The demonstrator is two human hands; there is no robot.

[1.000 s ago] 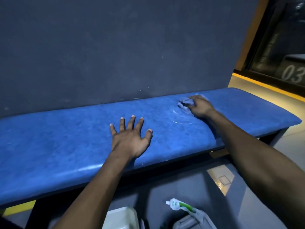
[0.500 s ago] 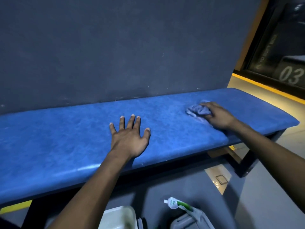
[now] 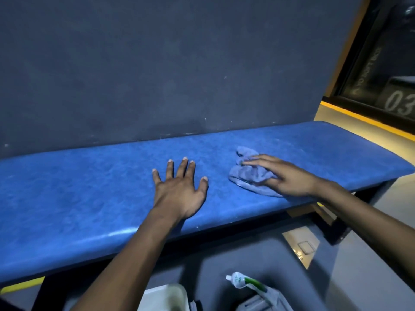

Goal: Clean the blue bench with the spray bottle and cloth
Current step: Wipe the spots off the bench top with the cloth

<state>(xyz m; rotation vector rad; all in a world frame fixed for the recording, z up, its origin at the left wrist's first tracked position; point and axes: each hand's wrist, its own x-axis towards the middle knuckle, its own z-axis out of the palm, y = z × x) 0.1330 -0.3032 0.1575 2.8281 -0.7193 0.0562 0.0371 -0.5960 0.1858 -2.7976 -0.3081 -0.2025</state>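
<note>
the blue bench (image 3: 67, 198) runs across the view against a dark wall (image 3: 157, 63). on the bench, a little left of its middle, the left hand (image 3: 179, 194) lies flat with fingers spread wide, palm down on the padding, holding nothing. just right of that hand, apart from it, a crumpled blue cloth (image 3: 249, 176) sits on the bench. the right hand (image 3: 285, 178) rests on the cloth's right part, fingers stretched out and pressing it onto the padding. nothing lies between the two hands. below the bench's front edge, on the floor, stand a white tub (image 3: 166, 297) and, right of it, a spray bottle (image 3: 244, 282) with a white and green nozzle. past the bench's right end is a dark glass panel (image 3: 381, 63) marked 03.
</note>
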